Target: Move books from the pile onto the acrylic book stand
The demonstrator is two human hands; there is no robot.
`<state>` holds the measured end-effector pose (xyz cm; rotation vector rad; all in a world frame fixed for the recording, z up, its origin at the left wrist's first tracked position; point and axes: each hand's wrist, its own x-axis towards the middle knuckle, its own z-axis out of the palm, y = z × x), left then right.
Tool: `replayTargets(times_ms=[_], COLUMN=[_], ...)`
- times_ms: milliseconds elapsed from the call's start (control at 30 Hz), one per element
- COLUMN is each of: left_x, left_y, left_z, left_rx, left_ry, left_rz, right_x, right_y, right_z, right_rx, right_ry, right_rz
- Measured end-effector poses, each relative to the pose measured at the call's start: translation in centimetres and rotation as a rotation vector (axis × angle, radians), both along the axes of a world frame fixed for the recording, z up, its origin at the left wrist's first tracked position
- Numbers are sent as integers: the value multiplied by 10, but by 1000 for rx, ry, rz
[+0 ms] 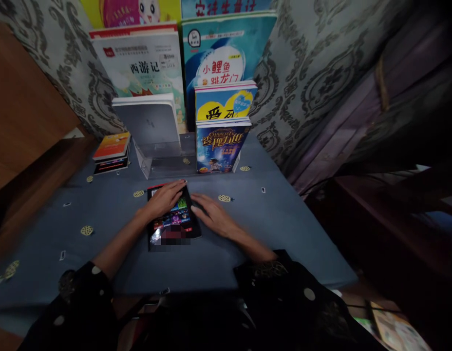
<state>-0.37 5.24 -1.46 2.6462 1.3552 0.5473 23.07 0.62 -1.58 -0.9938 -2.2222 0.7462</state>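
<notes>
Left hand [168, 197]: palm down, fingers extended together, lying flat across the upper part of a dark book [177, 218]. Pressing or resting, can't tell; no grasp, nothing clenched.

Right hand [213, 214]: released, fingers extended and slightly spread, at the book's right edge. Fingertips touching or just off it, can't tell.

Dark book is flat on the bench [280, 229], under the left hand and just left of the right hand. Colorful small pictures show on the cover near the left fingers; its lower part, nearer the body than the left hand, is pixelated.

Beyond both hands: clear stand [145, 166] with upright books. Grey panel-like item [149, 124] beyond the left hand, leaning back. Dark blue book [222, 146] straight beyond the right hand, blue-and-yellow book [207, 103] behind it. Farther out, white-and-green book [138, 61] past the left hand, teal book [244, 44] past the right.

Orange-topped stack [112, 146] lies beyond and left of the left hand, well apart. Black dotted sleeves [85, 290] on both forearms.
</notes>
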Motion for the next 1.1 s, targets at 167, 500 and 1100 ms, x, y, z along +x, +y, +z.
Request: replayTargets(times_ms=[167, 500, 1100], left_x=[-31, -51, -27], left_y=[-17, -23, -39], left_z=[-13, -27, 7], left_rx=[56, 37, 38], left_ry=[-84, -204, 53], left_rz=[277, 401, 576], right_x=[-25, -96, -52], right_y=[8, 58, -24], right_z=[-1, -6, -14], right_rx=[165, 258, 132], right_ry=[-202, -346, -403], right_rz=[119, 235, -97])
